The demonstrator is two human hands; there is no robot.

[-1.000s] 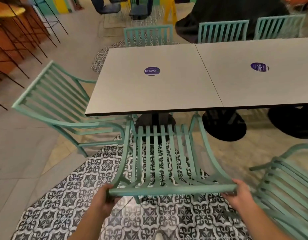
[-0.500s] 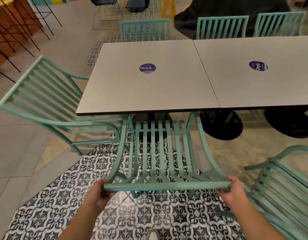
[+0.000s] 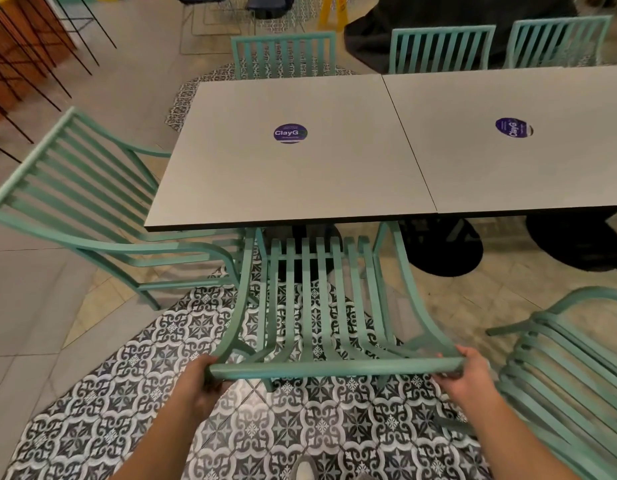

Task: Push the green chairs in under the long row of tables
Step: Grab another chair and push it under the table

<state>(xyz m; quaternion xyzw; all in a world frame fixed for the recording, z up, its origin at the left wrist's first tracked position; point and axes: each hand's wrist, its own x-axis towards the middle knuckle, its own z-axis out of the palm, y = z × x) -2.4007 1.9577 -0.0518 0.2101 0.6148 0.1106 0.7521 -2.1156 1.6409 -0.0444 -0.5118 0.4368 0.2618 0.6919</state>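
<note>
The green chair is sliding further under the table, both the left hand and right hand closed around its top rail, needing one more straight push.

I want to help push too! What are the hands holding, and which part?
Both hands hold the green chair by its top back rail: the left hand at the rail's left end, the right hand at its right end.
</note>
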